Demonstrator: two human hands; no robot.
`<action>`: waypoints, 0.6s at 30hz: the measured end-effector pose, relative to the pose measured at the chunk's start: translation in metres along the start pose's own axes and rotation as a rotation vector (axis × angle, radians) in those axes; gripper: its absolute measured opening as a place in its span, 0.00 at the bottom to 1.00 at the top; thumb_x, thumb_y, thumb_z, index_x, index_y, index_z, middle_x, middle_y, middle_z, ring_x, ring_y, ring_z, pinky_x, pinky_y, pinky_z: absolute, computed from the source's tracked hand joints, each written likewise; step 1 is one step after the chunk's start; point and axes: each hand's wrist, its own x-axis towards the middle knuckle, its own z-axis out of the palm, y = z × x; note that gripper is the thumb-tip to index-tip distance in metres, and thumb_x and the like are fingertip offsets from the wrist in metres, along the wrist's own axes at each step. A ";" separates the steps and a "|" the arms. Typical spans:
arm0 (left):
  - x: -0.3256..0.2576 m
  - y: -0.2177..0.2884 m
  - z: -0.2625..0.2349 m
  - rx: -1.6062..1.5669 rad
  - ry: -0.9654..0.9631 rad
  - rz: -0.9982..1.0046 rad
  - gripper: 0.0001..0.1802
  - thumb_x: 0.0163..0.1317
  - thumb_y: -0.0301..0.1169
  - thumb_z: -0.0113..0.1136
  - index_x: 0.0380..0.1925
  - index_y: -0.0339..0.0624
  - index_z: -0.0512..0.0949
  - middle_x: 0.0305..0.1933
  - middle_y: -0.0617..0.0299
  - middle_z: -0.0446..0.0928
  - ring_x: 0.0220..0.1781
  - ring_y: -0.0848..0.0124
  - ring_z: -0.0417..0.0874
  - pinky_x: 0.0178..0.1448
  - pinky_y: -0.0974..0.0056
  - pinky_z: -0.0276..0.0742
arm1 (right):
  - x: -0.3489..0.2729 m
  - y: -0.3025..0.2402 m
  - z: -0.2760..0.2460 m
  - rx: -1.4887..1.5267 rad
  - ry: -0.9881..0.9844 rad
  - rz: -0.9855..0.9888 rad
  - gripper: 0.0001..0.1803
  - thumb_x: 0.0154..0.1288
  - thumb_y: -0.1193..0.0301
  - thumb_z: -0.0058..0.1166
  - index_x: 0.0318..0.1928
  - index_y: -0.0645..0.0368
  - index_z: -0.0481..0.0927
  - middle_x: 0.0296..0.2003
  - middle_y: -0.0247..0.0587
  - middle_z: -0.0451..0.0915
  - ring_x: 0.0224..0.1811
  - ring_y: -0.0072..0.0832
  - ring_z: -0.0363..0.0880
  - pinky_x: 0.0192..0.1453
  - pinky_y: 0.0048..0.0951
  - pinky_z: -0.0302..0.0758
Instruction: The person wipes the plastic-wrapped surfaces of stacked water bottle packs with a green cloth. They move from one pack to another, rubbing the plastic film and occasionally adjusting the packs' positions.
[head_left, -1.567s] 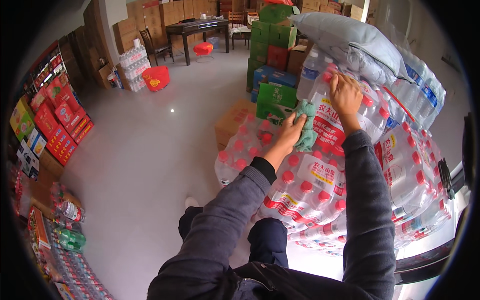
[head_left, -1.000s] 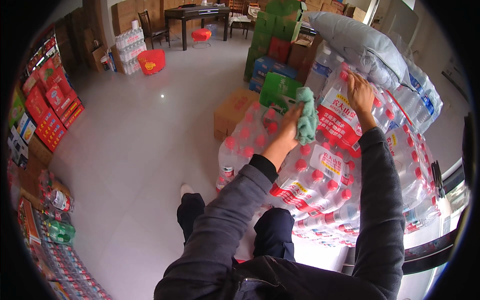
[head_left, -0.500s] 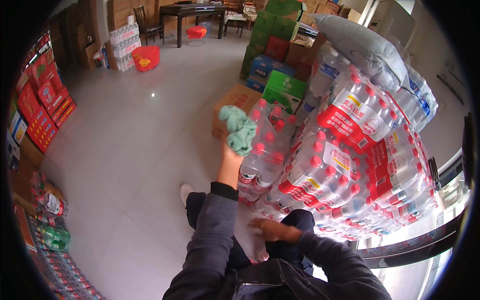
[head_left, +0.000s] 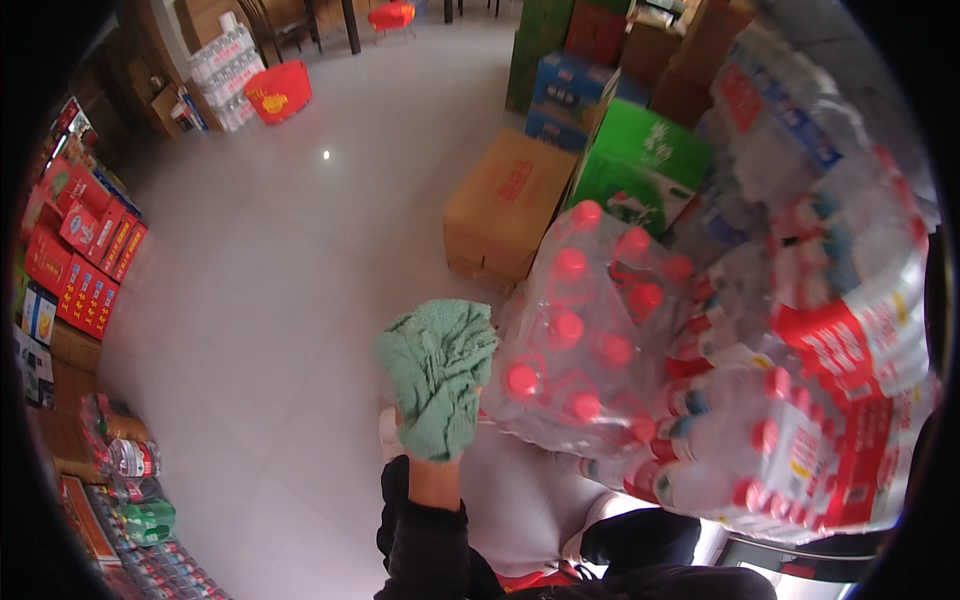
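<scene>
1. Head view: the left hand (head_left: pixel 432 455) is closed around a crumpled green cloth (head_left: pixel 438 365), which hides most of the hand, raised just left of a shrink-wrapped pack of red-capped bottles (head_left: pixel 590 330).
2. The right hand is out of sight.
3. More bottle packs (head_left: pixel 820 380) are stacked to the right; a brown carton (head_left: pixel 510 205) and a green carton (head_left: pixel 645 160) stand farther off on the pale floor (head_left: pixel 270 300).
</scene>
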 end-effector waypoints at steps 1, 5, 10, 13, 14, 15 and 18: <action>0.007 -0.004 -0.008 0.130 0.078 0.042 0.30 0.68 0.43 0.45 0.66 0.40 0.57 0.67 0.49 0.62 0.63 0.55 0.69 0.62 0.54 0.70 | 0.003 -0.004 -0.007 0.040 0.000 0.022 0.49 0.49 0.54 0.65 0.66 0.60 0.56 0.56 0.59 0.70 0.56 0.47 0.73 0.56 0.40 0.72; 0.035 -0.020 -0.030 0.269 0.133 0.121 0.30 0.70 0.42 0.42 0.67 0.40 0.55 0.69 0.52 0.59 0.67 0.57 0.63 0.68 0.56 0.63 | 0.008 -0.016 -0.025 0.140 -0.015 0.069 0.46 0.50 0.55 0.64 0.65 0.59 0.58 0.55 0.58 0.71 0.55 0.47 0.74 0.56 0.40 0.72; 0.090 -0.002 -0.036 -0.047 -0.188 0.047 0.26 0.73 0.38 0.38 0.66 0.38 0.56 0.70 0.56 0.59 0.70 0.61 0.59 0.73 0.59 0.53 | -0.001 -0.033 -0.042 0.256 0.005 0.107 0.42 0.51 0.56 0.62 0.64 0.58 0.60 0.53 0.58 0.72 0.54 0.47 0.74 0.55 0.39 0.72; 0.113 0.004 -0.039 -0.172 -0.200 -0.001 0.26 0.73 0.38 0.37 0.67 0.37 0.54 0.71 0.57 0.57 0.72 0.61 0.56 0.75 0.59 0.50 | -0.001 -0.046 -0.047 0.303 0.019 0.131 0.40 0.52 0.57 0.61 0.63 0.58 0.62 0.53 0.57 0.73 0.53 0.47 0.74 0.55 0.39 0.72; 0.118 0.007 -0.041 -0.177 -0.180 -0.010 0.26 0.73 0.38 0.36 0.67 0.37 0.54 0.72 0.58 0.56 0.72 0.61 0.55 0.75 0.59 0.49 | 0.000 -0.051 -0.047 0.321 0.023 0.135 0.39 0.52 0.57 0.61 0.63 0.57 0.62 0.52 0.57 0.73 0.53 0.47 0.75 0.55 0.39 0.72; 0.123 0.009 -0.042 -0.209 -0.175 -0.014 0.27 0.74 0.38 0.36 0.68 0.38 0.52 0.72 0.57 0.54 0.73 0.61 0.53 0.76 0.58 0.47 | 0.001 -0.055 -0.048 0.337 0.030 0.142 0.39 0.53 0.57 0.61 0.63 0.57 0.63 0.52 0.57 0.73 0.53 0.47 0.75 0.55 0.39 0.73; 0.137 0.017 -0.046 -0.316 -0.014 -0.053 0.27 0.73 0.39 0.38 0.68 0.39 0.53 0.73 0.57 0.54 0.73 0.60 0.52 0.77 0.56 0.46 | 0.005 -0.069 -0.048 0.378 0.042 0.161 0.37 0.54 0.58 0.60 0.62 0.57 0.64 0.51 0.56 0.74 0.52 0.47 0.75 0.54 0.39 0.73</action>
